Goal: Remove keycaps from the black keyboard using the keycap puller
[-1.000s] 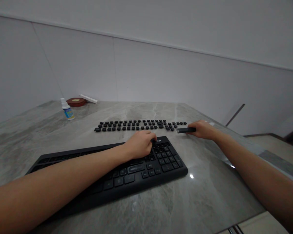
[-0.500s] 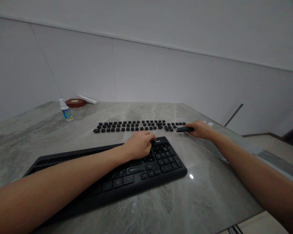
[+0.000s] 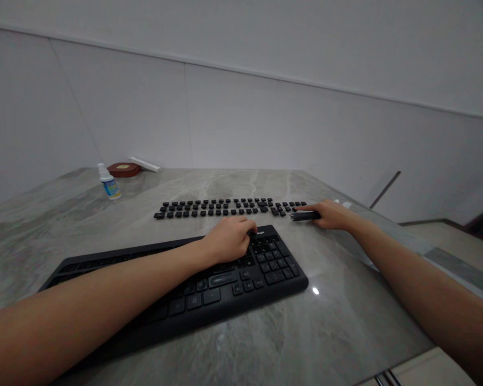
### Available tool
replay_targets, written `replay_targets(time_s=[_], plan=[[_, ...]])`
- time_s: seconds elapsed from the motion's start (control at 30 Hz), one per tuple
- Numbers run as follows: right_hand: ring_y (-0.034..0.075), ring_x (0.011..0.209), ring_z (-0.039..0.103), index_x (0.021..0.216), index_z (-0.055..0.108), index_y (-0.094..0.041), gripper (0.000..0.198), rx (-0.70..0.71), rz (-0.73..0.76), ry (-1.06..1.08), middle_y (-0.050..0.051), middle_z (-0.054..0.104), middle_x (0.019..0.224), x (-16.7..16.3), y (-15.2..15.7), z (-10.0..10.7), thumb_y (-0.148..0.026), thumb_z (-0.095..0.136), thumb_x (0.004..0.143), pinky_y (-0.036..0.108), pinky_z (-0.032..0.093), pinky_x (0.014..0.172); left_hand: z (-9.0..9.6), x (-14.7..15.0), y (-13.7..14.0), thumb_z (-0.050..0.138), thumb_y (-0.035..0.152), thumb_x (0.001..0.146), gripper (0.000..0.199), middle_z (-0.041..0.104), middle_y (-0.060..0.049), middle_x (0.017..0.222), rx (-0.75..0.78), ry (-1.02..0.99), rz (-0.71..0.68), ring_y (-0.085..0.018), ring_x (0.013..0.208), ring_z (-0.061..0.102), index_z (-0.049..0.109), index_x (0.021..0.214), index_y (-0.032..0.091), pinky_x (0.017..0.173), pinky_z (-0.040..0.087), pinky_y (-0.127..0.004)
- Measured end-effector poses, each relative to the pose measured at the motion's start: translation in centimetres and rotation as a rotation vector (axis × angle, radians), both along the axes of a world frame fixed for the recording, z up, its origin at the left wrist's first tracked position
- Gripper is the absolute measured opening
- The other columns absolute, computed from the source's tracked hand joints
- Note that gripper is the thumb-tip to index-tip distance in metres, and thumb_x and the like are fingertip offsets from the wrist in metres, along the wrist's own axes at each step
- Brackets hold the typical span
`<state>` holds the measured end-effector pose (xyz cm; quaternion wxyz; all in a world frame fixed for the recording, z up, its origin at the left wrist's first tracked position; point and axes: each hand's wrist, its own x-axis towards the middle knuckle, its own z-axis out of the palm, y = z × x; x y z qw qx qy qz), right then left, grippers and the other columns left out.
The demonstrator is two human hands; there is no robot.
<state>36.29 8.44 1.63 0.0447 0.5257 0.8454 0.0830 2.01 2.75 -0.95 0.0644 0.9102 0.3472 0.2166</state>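
A black keyboard (image 3: 225, 292) lies at a slant on the table, with several keycaps off its upper part. My left hand (image 3: 231, 238) is closed at its back edge beside the printed logo, fingers curled down; the fingertips are partly hidden. Across the keyboard stretches my left forearm. Further right, my right hand (image 3: 330, 214) holds a slim black tool (image 3: 305, 216) with a metallic tip, low over the table. Its index finger reaches out to a loose keycap (image 3: 293, 208) at the right end of the rows. Loose black keycaps (image 3: 203, 213) stand in rows behind the keyboard.
At the back left are a white spray bottle (image 3: 111, 187) with a blue label, a dark red box (image 3: 123, 170) and a white flat object (image 3: 145, 164). Behind the table rises a pale wall (image 3: 233, 118). The table's right edge drops off beside my right arm.
My right index finger has stretched out to a keycap, and the black tool has shifted slightly right and toward me. My left hand has stayed in place.
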Motion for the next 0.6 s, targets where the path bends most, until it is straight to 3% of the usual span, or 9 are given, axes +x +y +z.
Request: replay_targets(time_s=[0.6], plan=[[0.025,0.079,0.071,0.135,0.06,-0.019,0.056,-0.001,-0.036,0.026,0.012,0.077,0.094,0.1,0.64,-0.79,-0.019,0.054,0.079,0.03,0.047,0.07,-0.12,0.04,0.1,0.046,0.006,0.079,0.03,0.069,-0.008,0.098,0.023,-0.004,-0.005,-0.023,0.097,0.064,0.066,0.1,0.016,0.091,0.051,-0.038]])
